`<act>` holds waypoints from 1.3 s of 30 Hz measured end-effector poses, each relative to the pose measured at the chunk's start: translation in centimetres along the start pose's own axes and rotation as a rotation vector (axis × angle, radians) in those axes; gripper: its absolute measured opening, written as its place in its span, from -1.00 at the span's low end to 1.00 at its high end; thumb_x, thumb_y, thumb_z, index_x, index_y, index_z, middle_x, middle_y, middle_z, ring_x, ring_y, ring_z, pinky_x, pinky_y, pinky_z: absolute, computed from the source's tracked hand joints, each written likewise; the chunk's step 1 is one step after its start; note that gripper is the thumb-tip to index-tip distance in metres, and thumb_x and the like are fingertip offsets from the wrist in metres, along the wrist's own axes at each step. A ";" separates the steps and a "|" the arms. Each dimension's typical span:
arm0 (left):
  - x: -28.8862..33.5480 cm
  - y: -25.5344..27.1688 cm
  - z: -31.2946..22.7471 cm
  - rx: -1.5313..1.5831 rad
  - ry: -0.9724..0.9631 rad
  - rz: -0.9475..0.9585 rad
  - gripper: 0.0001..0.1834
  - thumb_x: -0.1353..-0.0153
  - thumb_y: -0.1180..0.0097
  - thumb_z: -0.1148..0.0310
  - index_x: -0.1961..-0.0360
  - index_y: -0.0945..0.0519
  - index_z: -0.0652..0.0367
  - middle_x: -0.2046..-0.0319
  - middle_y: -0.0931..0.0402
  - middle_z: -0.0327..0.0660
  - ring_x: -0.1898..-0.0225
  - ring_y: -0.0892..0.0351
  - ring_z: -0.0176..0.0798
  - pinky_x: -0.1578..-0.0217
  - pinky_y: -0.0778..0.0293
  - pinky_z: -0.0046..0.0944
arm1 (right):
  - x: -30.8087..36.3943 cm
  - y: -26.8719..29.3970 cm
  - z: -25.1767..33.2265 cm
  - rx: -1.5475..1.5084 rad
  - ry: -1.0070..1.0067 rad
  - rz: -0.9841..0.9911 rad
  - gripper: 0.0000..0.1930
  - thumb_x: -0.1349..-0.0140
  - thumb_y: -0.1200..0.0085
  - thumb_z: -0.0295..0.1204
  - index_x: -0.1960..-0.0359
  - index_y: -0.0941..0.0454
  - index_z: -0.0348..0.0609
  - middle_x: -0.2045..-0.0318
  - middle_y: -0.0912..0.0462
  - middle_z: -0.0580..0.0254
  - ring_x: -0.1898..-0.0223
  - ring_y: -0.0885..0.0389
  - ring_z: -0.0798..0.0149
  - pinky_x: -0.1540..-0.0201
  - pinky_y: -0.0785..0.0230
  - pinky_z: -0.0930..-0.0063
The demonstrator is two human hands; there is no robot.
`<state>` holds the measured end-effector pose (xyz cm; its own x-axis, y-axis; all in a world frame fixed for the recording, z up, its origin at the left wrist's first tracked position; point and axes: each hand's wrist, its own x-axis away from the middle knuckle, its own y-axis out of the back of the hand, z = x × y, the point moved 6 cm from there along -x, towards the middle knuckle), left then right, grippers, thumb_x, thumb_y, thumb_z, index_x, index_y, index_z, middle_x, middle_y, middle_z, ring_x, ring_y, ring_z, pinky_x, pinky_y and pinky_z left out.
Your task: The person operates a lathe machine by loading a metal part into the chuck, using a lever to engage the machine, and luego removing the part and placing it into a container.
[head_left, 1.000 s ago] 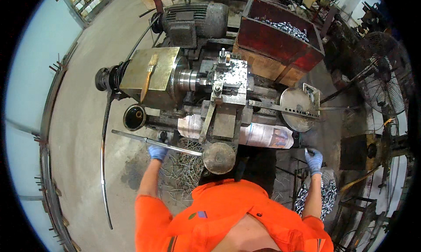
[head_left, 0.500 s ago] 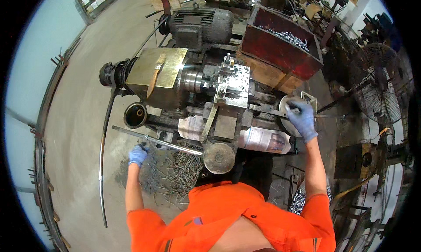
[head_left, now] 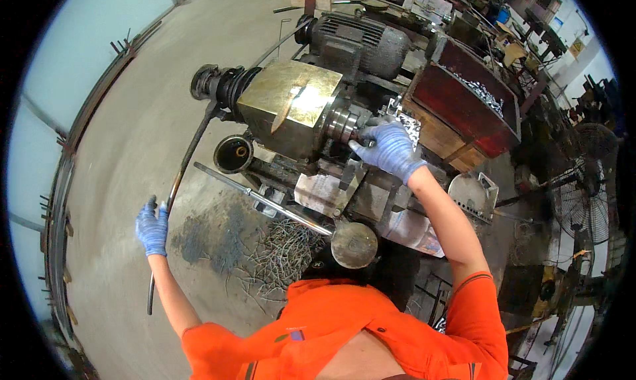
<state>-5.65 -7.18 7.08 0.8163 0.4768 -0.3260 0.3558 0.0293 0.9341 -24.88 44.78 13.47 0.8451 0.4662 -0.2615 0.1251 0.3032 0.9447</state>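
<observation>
Up on the lathe chuck (head_left: 342, 124) the right hand (head_left: 391, 148) rests half-curled, while the left hand (head_left: 153, 229) closes its grip on a long bent rod (head_left: 173, 193).

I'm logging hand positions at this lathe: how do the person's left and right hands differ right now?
The left hand is out to the side over the floor, closed around a long dark bar; the right hand reaches forward onto the machine's chuck. The left arm is low and bent; the right arm is stretched out. Both wear blue gloves.
</observation>
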 end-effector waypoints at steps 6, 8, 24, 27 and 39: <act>-0.4 -4.4 0.8 -0.221 0.128 0.253 -0.60 -0.10 -0.02 -0.07 0.14 -0.58 -0.11 0.31 -0.59 -0.06 0.26 -0.58 0.05 0.22 -0.46 -0.04 | -1.8 -3.4 -0.1 0.130 -0.088 0.313 -0.46 -0.04 0.04 0.14 0.51 -0.67 -0.12 0.53 -0.60 0.02 0.37 -0.51 -0.03 0.08 -0.27 0.21; -2.0 -4.6 1.7 -0.225 0.113 0.236 -0.63 -0.11 -0.02 -0.03 0.16 -0.59 -0.10 0.32 -0.59 -0.06 0.26 -0.58 0.05 0.22 -0.46 -0.03 | -2.1 -3.5 -0.1 0.116 -0.100 0.309 -0.42 -0.04 0.06 0.16 0.52 -0.66 -0.18 0.51 -0.61 0.00 0.36 -0.51 -0.04 0.06 -0.25 0.23; 6.0 -3.4 -9.0 0.028 0.280 0.241 -0.63 0.03 -0.11 0.01 0.38 -0.57 0.10 0.37 -0.56 0.04 0.30 -0.56 0.11 0.28 -0.42 0.02 | -2.1 -4.8 -0.7 0.142 0.019 0.237 -0.40 -0.05 0.08 0.15 0.41 -0.63 -0.25 0.43 -0.61 -0.10 0.32 -0.57 -0.03 0.05 -0.29 0.18; 6.2 -3.6 -8.4 0.072 0.309 0.224 -0.64 0.06 -0.13 0.05 0.39 -0.56 0.13 0.41 -0.56 0.02 0.33 -0.55 0.10 0.32 -0.41 0.01 | -2.3 -4.1 0.1 0.168 -0.006 0.253 -0.43 0.01 -0.03 0.12 0.34 -0.62 -0.23 0.34 -0.61 -0.07 0.24 -0.58 -0.03 0.13 -0.41 0.18; 3.7 -1.0 -13.8 -0.184 -0.315 -0.149 -0.49 -0.05 -0.12 0.04 0.03 -0.49 0.12 0.35 -0.58 -0.01 0.31 -0.59 0.01 0.24 -0.46 -0.05 | -1.8 -3.2 0.0 0.125 -0.129 0.356 -0.55 -0.01 -0.05 0.03 0.41 -0.64 -0.16 0.42 -0.63 -0.01 0.32 -0.59 0.00 0.13 -0.41 0.21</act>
<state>-9.27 6.71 7.00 0.8717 0.1633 -0.4621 0.4170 0.2482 0.8743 -26.81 42.94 10.89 0.9045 0.4131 0.1062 -0.1320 0.0344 0.9907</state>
